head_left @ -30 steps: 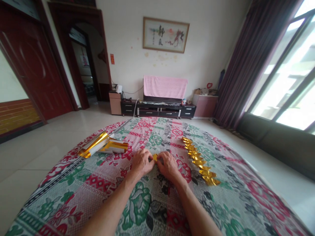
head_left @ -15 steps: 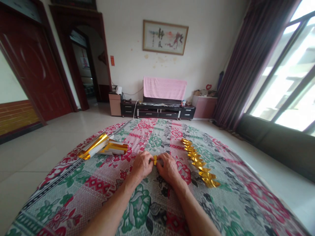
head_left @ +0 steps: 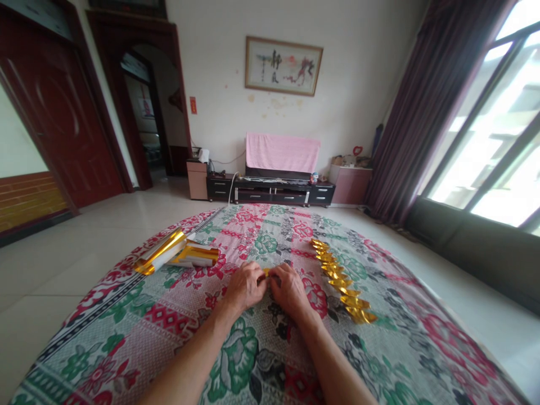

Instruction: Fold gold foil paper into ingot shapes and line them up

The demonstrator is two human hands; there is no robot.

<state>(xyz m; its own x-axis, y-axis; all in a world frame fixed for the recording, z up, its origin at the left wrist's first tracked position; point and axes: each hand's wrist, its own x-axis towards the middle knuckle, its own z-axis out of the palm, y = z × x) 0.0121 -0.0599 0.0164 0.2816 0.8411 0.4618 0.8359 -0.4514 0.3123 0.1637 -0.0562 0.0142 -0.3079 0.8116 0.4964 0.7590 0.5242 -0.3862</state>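
Close together over the middle of the table, my left hand (head_left: 246, 286) and my right hand (head_left: 289, 286) pinch a small piece of gold foil paper (head_left: 266, 272) between them. Only a sliver of the gold shows; the fingers cover the rest of it. To the right, a slanting row of folded gold paper ingots (head_left: 337, 275) runs from the far side toward me. Left of my hands lie curled sheets of gold foil paper (head_left: 194, 254) with pale undersides, one resting across the other.
A flowered cloth (head_left: 177, 337) in red, green and grey covers the round table. Beyond the table stands a low black TV cabinet (head_left: 270, 194) with a pink cloth (head_left: 282, 151) above it. A purple curtain (head_left: 426, 112) and a window are on the right.
My fingers have closed further over the gold foil paper, so less of it shows. Both hands stay in about the same place, and the ingots and curled sheets lie as before.
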